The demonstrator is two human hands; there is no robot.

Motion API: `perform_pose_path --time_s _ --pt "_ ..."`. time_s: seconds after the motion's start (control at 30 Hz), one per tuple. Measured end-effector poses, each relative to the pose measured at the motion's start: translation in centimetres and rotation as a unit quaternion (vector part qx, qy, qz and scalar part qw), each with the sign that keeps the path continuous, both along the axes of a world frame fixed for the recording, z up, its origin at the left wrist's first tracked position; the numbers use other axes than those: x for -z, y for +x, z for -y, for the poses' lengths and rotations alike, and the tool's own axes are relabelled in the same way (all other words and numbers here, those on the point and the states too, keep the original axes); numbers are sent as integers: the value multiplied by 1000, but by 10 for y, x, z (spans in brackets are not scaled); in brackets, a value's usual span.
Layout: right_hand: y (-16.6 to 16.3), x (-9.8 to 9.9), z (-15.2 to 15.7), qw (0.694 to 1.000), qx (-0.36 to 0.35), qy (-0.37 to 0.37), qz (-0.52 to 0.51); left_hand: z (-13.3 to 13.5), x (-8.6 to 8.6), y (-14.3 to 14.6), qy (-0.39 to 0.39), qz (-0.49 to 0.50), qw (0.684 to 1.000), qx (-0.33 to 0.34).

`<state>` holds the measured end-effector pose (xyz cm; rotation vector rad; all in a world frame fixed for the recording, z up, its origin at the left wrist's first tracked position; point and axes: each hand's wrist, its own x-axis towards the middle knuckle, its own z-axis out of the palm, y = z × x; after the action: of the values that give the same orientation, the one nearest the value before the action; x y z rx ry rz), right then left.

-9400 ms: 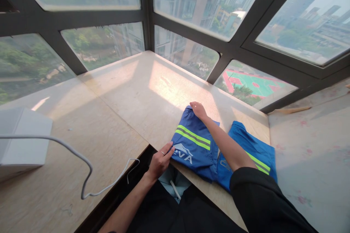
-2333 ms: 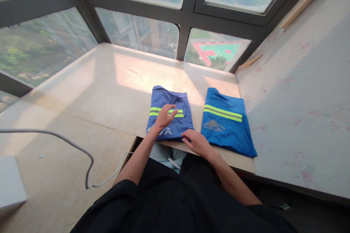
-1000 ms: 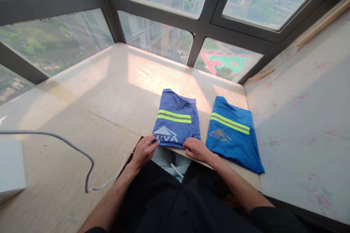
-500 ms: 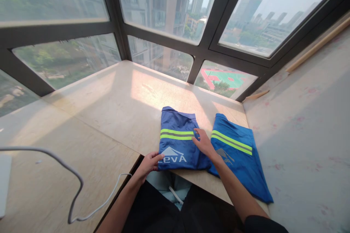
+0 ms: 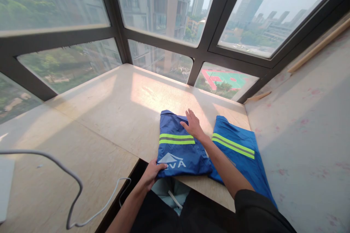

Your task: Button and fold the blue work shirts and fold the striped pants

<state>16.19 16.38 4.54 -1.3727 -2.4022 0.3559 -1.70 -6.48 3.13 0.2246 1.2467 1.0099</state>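
Observation:
A folded blue work garment lies on the wooden surface in front of me, with a yellow-green reflective stripe across it and a pale mountain-shaped logo with lettering near its front edge. My left hand grips its near left corner, thumb on top and the other fingers hidden beneath the cloth. Above its upper right part is my right hand, open with the fingers stretched out; whether the palm touches the fabric I cannot tell. To the right lies a second, similar blue garment, its logo mostly covered by my right forearm.
The wooden surface has a dark gap at its near edge. A grey-white cable loops across the left side, near a white flat object. Dark-framed windows stand behind, and a papered wall borders the right.
My right hand has moved away from me, from the reflective stripe to the garment's upper right part, and its fingers have straightened. My left hand stays at the near left corner.

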Motion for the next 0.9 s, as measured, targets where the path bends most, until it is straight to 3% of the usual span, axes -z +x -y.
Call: perform_pose_path --time_s 0.13,0.27,0.4,0.6,0.73,0.8,0.9 --pt "-35 17 11 991 -95 -8 92 1 2 1 15 11 1000 -16" --pt "-42 49 23 988 -100 -29 116 3 2 2 21 9 1000 -21" --pt "-37 59 24 988 -108 -23 109 3 5 2 20 15 999 -26" --pt "-29 49 17 985 -148 -64 63 5 4 5 9 17 999 -27" --pt "-19 35 16 973 -115 -168 -113 6 -3 10 1 70 997 -21" --pt "-12 23 22 948 -69 -206 -232 4 -5 13 -5 88 996 -28" --pt "7 -4 48 884 -55 -283 -368 -2 -8 16 -20 102 994 -44"
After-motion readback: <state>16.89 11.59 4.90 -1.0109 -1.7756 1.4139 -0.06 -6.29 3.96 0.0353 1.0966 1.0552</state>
